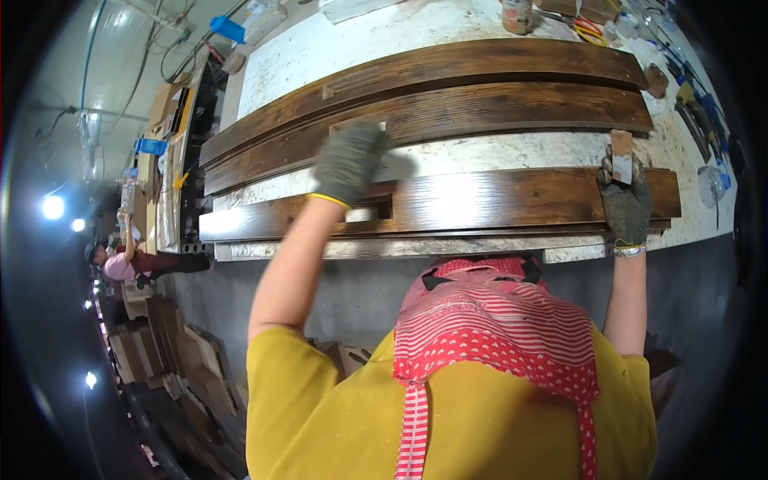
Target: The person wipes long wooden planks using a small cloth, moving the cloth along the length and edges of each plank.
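Observation:
My left hand, in a dark grey-green glove, is smeared by motion above the gap between the planks. Its fingers cannot be made out, and a pale edge shows beside them at the middle plank. My right hand, gloved alike, rests over the right part of the near plank. Its fingers close on a small flat piece, tan at the top and whitish below. The near plank is dark brown, glossy and wood-grained, with a rectangular cutout left of its middle. A far plank lies behind the middle one.
The planks lie on a white, stained worktable. A can, tools and a clear plastic bottle stand or lie toward the back and right. Another person stands at far left, beside shelving. Stacked boards lean at lower left.

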